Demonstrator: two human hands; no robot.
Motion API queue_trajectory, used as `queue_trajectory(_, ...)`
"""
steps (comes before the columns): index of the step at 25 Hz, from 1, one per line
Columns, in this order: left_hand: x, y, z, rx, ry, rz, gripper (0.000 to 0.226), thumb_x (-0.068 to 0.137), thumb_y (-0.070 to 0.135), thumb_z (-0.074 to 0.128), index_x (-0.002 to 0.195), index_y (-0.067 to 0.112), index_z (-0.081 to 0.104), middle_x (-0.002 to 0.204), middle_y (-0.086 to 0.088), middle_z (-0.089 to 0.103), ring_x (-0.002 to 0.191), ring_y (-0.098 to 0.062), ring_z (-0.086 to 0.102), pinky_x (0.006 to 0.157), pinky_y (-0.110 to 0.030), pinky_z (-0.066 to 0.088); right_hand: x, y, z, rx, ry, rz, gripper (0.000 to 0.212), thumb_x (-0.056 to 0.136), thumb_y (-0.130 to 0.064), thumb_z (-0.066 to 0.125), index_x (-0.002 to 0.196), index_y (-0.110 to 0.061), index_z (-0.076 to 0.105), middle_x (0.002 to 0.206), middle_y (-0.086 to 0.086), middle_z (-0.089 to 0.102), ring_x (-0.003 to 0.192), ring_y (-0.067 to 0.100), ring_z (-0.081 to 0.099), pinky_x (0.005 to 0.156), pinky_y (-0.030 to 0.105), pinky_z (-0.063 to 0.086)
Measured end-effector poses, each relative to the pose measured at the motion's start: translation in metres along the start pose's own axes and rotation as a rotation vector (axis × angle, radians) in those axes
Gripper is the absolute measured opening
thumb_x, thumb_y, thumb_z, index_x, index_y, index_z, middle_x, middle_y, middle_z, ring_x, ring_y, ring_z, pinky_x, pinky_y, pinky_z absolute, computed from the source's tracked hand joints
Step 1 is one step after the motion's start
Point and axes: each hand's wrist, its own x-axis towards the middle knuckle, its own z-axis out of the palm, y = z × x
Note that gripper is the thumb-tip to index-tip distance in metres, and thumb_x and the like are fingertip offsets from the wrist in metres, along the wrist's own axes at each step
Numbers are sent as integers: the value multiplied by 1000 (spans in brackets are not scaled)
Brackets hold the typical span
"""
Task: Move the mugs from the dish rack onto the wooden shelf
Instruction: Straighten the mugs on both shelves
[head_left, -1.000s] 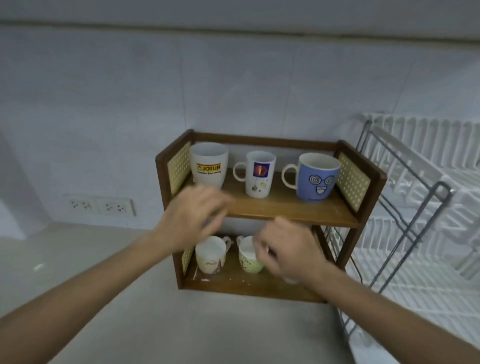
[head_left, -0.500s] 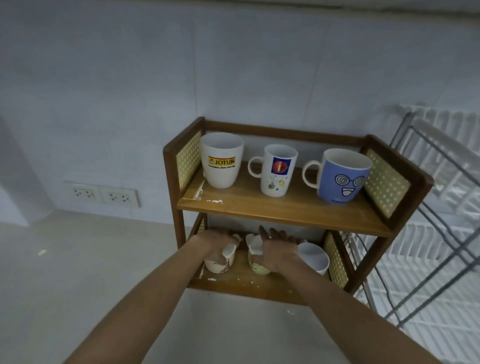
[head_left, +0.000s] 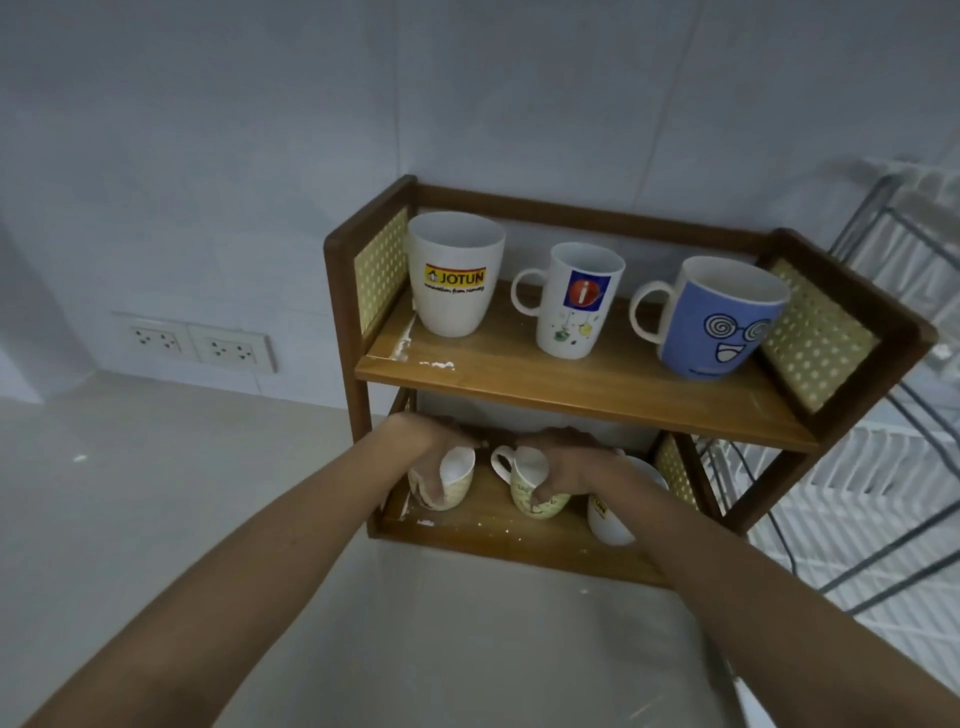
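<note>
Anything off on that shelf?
Both small mugs on the lower shelf sit tipped toward the camera: the left hand holds one, the right hand the other. White flecks mark both boards' front edges.

Both hands, the left hand (head_left: 434, 447) and right hand (head_left: 563, 462), have gone from mid-air onto lower-shelf mugs.

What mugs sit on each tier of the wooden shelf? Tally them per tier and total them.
Top tier: 3: JOTUN mug, white "i" mug, blue face mug.
Bottom tier: 3: cream mug under left hand, green mug under right hand, white mug.
Total: 6
</note>
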Motion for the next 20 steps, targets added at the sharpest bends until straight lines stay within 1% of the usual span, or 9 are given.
queue_trajectory(1,0,-1,2,-8,-5,25,97,72,39,77,147,37,17,156,-2,25,141,-29,27,108,-42,34,-1,3,0,17,-5,-18,82,69,-37,81,139,-25,39,141,6,46,123,28,46,97,38,43)
queue_trajectory(2,1,-1,5,-19,29,16,95,73,34,78,147,38,18,155,-2,27,140,-29,29,106,-41,36,-1,5,0,31,-2,-31,84,69,-36,81,140,-26,37,144,5,44,126,28,44,98,38,41)
queue_trajectory(4,5,3,10,-43,111,-48,91,75,41,74,147,39,19,153,-4,29,137,-30,33,103,-41,40,-1,8,1,37,3,-48,88,68,-36,81,143,-27,34,147,4,40,129,27,41,100,37,39)
queue_trajectory(7,12,6,13,-3,143,-98,88,75,54,67,147,39,18,151,-6,32,133,-32,38,101,-43,43,0,11,4,60,-33,-47,92,68,-35,81,145,-30,31,150,3,37,132,25,38,103,36,37)
queue_trajectory(11,15,10,14,16,137,-99,87,76,54,67,147,38,19,152,-7,32,134,-33,38,101,-44,42,-3,15,10,131,-71,-40,90,73,-28,78,146,-31,26,152,1,34,134,24,35,104,35,36)
queue_trajectory(14,13,13,13,-1,120,-133,88,77,51,66,148,38,15,156,-6,25,137,-33,34,103,-45,40,-7,16,11,166,-84,-47,90,75,-24,78,147,-30,24,153,1,31,137,23,33,106,36,34)
queue_trajectory(17,13,25,14,-12,128,-131,88,83,55,57,150,36,2,161,-7,9,144,-34,19,112,-49,27,-15,15,3,208,-86,-44,93,77,-31,75,149,-31,16,157,1,24,140,24,27,111,38,30)
queue_trajectory(18,14,31,15,-38,170,-103,87,84,58,53,150,36,0,161,-6,5,145,-33,13,114,-50,21,-17,18,-2,257,-60,-2,88,81,-36,71,149,-31,15,157,2,23,140,25,27,111,39,30)
queue_trajectory(20,20,46,15,-95,276,-14,84,86,60,47,151,32,2,161,-2,6,146,-29,9,116,-49,13,-22,30,-11,345,-14,211,73,88,-48,56,148,-26,21,156,5,27,138,27,31,110,38,32)
